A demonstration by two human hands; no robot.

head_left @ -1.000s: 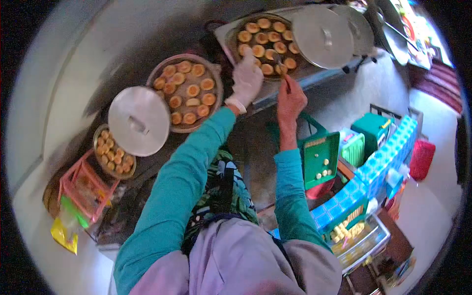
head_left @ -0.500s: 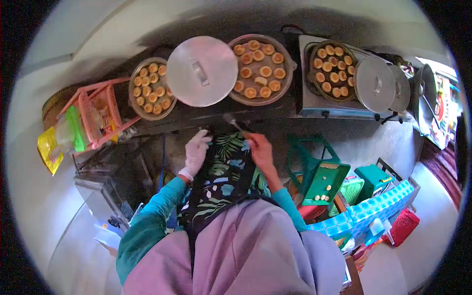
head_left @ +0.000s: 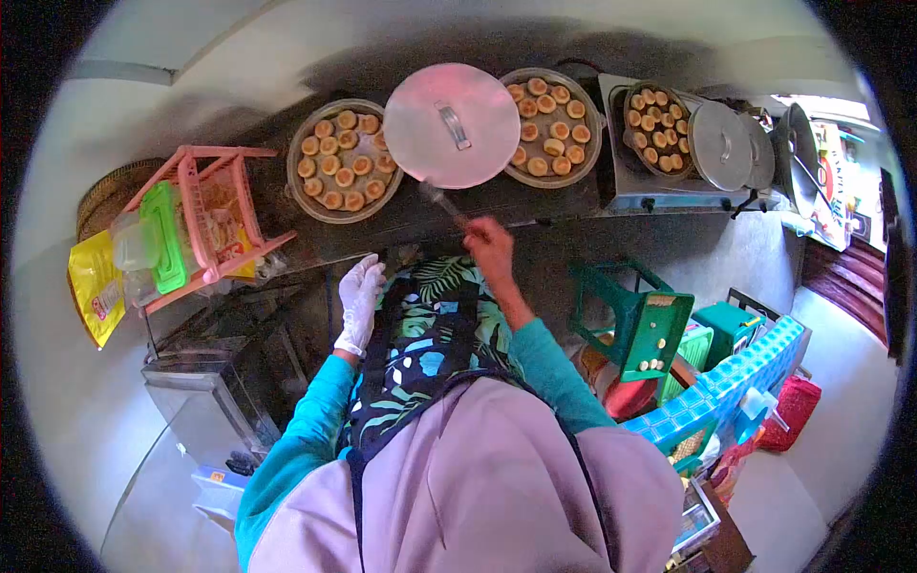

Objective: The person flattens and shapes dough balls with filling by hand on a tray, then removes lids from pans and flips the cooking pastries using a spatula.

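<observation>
My right hand (head_left: 491, 250) is closed on the handle of a small metal utensil (head_left: 442, 201), whose blurred head points up and left near the lid. My left hand (head_left: 359, 304), in a white glove, is held just off the counter's front edge. Its fingers look bent together, and whether anything is between them is too small to tell. A round metal lid (head_left: 420, 115) lies between two round pans. The left pan (head_left: 314, 207) and the middle pan (head_left: 589, 161) hold several browned round cakes. More cakes sit in the right pan (head_left: 631, 143) on the stove (head_left: 626, 195).
Pink rack (head_left: 196, 215) with a green lid and yellow packet (head_left: 95, 291) at left. Further lids (head_left: 718, 143) and a dark pan (head_left: 797, 158) at right. Below stand a green stool (head_left: 597, 301), a green tray (head_left: 659, 329) with dough pieces, and a blue checked table (head_left: 707, 387).
My hands have left the right pan and drawn back to the counter's front. The view has swung left, and my right hand has since raised the utensil toward the lid.
</observation>
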